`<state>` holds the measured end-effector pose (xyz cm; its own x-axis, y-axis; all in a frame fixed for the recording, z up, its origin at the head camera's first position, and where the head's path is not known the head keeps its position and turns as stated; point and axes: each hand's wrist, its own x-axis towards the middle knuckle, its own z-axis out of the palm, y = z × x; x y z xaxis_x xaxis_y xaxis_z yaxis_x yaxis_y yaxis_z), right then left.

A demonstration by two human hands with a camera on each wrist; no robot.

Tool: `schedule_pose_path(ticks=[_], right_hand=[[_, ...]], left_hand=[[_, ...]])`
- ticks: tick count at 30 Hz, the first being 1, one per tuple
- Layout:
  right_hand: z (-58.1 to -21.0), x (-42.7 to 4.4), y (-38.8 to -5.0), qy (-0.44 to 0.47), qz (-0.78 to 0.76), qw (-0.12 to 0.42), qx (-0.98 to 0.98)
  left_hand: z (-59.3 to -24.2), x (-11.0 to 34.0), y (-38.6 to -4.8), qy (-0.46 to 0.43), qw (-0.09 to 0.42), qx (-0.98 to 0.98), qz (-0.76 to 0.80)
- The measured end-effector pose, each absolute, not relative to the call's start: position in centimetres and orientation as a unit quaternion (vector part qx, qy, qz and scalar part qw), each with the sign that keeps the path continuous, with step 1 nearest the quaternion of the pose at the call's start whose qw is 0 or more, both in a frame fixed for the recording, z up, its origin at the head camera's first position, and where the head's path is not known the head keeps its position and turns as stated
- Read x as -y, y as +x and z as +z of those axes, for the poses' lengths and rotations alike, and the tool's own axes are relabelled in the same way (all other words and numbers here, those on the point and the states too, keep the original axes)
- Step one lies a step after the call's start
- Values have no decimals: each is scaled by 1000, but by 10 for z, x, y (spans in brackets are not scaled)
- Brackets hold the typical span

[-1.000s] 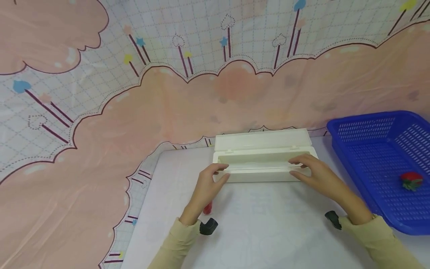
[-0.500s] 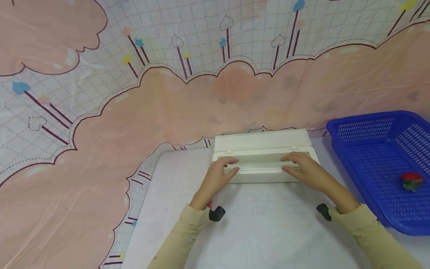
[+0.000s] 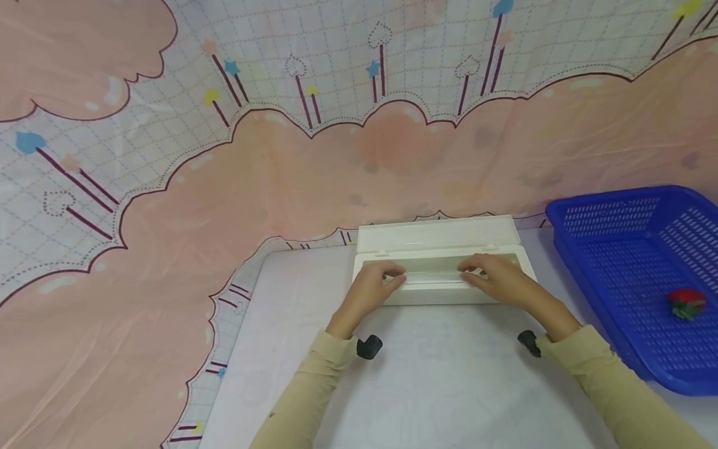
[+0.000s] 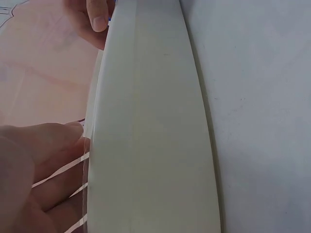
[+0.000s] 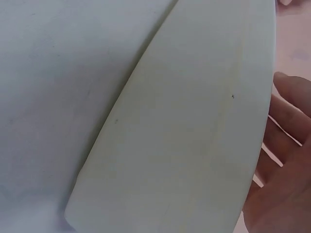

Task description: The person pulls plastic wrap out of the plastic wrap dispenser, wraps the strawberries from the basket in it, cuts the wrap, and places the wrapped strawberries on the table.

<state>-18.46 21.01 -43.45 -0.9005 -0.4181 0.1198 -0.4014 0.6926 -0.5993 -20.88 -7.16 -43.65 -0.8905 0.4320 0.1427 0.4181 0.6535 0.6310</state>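
Observation:
A long white box [image 3: 434,295] stands at the back of the table, its lid [image 3: 440,233] tilted back. Over the front of its opening, my left hand [image 3: 370,288] and right hand [image 3: 502,280] face each other, thumbs apart from the fingers. A thin clear edge runs along the box's rim between them. In the left wrist view, bent left fingers [image 4: 63,189] lie behind that clear edge, beside the box [image 4: 155,116]. Loosely spread right fingers [image 5: 284,131] show past the box [image 5: 180,116] in the right wrist view. Whether either hand touches the clear edge, I cannot tell.
A blue plastic basket [image 3: 594,299] sits at the right, with a red strawberry [image 3: 687,303] in it. Behind the table [image 3: 449,386] hangs a pink and white patterned cloth [image 3: 314,187]. Black pieces [image 3: 369,347] stick out near both cuffs.
Both hands have moved inward along the box, closer to each other, with less space between thumb and fingers. A red thing near my left wrist is now out of sight. The box has stayed put.

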Motion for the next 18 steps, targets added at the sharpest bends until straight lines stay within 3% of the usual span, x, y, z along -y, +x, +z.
schedule_pose_path(ticks=[18], right_hand=[[-436, -208, -193, -230, -319, 42, -918]], left_hand=[[-435, 63, -214, 218, 24, -945, 244]])
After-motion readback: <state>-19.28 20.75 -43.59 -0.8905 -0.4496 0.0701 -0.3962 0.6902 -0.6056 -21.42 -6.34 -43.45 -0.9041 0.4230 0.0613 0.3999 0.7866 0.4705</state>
